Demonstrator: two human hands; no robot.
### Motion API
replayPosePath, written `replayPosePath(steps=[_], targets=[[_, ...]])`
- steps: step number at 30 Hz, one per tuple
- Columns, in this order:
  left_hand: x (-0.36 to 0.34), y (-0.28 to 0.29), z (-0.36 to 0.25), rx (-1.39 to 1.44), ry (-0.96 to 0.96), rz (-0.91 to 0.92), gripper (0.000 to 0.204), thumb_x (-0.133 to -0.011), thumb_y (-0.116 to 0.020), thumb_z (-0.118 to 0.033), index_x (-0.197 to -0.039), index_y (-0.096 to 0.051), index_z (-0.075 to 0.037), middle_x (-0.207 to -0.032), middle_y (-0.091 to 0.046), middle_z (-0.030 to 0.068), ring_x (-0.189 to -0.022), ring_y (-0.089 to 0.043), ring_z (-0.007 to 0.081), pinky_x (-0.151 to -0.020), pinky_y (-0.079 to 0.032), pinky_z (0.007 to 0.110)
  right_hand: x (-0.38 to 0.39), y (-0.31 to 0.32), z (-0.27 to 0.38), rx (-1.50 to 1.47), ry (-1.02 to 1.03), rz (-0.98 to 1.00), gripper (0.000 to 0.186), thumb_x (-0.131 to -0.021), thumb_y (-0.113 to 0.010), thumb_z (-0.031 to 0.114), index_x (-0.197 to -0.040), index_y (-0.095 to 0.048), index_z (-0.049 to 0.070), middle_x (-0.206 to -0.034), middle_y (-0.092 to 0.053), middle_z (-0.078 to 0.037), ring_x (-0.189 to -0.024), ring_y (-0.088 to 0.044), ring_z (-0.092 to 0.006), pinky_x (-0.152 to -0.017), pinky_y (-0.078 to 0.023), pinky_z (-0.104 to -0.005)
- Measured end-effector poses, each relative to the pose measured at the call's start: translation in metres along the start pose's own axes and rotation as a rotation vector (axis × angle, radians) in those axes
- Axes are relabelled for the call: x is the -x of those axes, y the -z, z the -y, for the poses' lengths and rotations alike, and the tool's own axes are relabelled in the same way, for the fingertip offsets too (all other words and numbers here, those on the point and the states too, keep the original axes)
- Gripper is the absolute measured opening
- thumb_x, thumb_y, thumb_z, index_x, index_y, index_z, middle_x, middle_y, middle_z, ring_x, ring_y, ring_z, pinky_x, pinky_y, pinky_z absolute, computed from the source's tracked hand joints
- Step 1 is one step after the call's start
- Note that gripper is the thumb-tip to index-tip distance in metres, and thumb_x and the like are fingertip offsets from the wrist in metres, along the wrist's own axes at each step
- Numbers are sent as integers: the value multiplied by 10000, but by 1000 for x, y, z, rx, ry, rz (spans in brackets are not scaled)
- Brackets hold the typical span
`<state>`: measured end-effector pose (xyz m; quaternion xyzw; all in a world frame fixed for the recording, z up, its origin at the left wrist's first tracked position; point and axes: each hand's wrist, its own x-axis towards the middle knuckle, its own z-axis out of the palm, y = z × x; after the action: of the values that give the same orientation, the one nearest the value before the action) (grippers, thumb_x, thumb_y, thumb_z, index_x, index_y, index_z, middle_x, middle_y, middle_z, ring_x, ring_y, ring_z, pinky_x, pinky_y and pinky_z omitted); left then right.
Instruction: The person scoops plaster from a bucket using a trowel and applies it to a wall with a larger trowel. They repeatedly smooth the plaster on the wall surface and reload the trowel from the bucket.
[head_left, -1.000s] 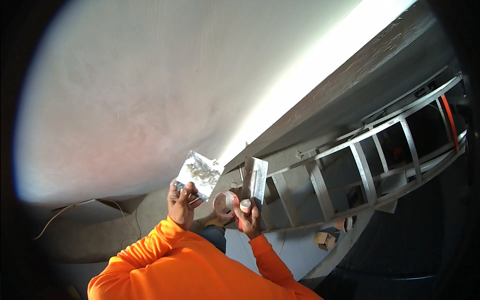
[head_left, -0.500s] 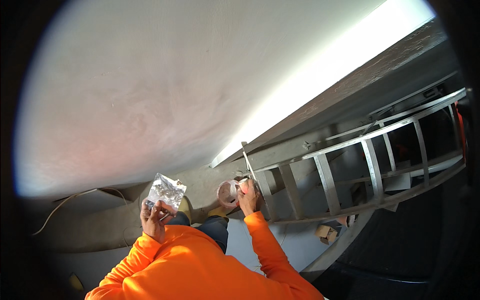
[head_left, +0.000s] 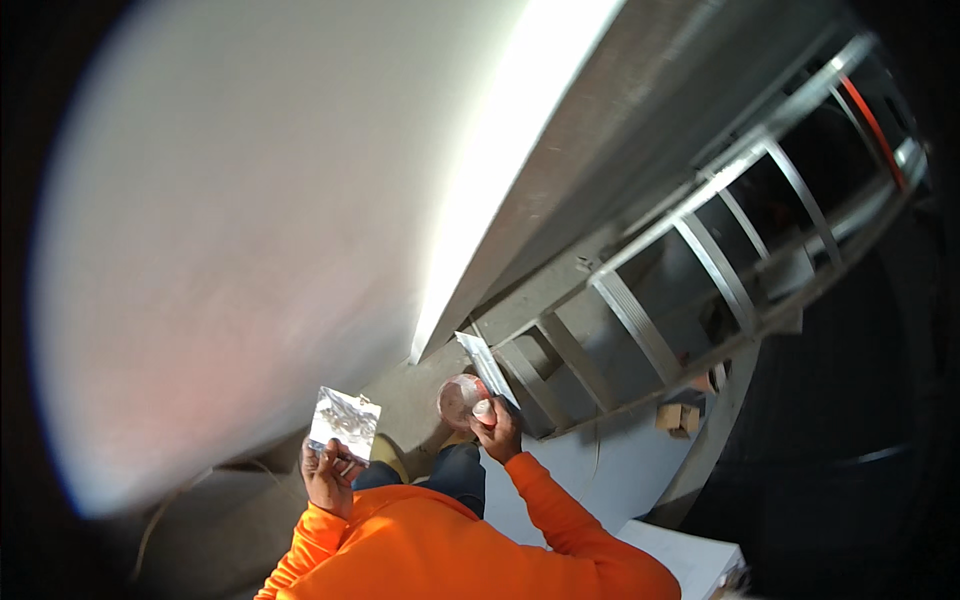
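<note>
Grips plate point(head_left: 343, 420) in left hand point(head_left: 328, 477) and trowel point(head_left: 485, 365) by handle point(head_left: 484, 411) in right hand point(head_left: 501, 434), near tub point(head_left: 452, 401); apparently part-way, with residue point(head_left: 350, 424) left on plate; cannot tell finish of blurred wall point(head_left: 260, 220)

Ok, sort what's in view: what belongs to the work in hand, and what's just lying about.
Work in hand:
smeared metal plate, in the left hand
trowel, in the right hand
round tub, near the right hand, so probably in use

Apparently just lying about:
metal ladder, untouched
cardboard box, out of the hands
</note>
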<state>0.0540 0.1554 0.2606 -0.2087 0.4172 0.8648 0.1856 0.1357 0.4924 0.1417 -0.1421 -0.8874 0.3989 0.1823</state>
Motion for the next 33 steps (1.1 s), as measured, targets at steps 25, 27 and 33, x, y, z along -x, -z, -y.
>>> replayPosePath(steps=[25,27,33], targets=[[22,-65,-66,72,105,408,350,-985,-592,-181,-1328,-606,-119,-1242,-713,-6,-1119,-678,144,-834,-584,341,-83,53,46,-1608,-305,607,385,-965,-560,462,-1028,-589,84,-655,-543,-52,-550,-536,-174,-528,-456,-329],[23,-70,-62,77,80,321,353,-983,-591,-174,-1332,-598,-119,-1242,-714,-5,-1062,-706,154,-791,-605,356,-121,63,46,-1793,-179,839,451,-969,-539,493,-1113,-612,72,-678,-579,-68,-537,-560,-193,-497,-461,-343],[27,-80,-50,144,-1,270,390,-961,-612,-162,-1346,-576,-112,-1202,-732,41,-942,-752,195,-684,-637,397,-198,76,74,-1609,-282,995,469,-936,-575,496,-1075,-616,50,-594,-517,-92,-428,-471,-207,-414,-408,-360]])
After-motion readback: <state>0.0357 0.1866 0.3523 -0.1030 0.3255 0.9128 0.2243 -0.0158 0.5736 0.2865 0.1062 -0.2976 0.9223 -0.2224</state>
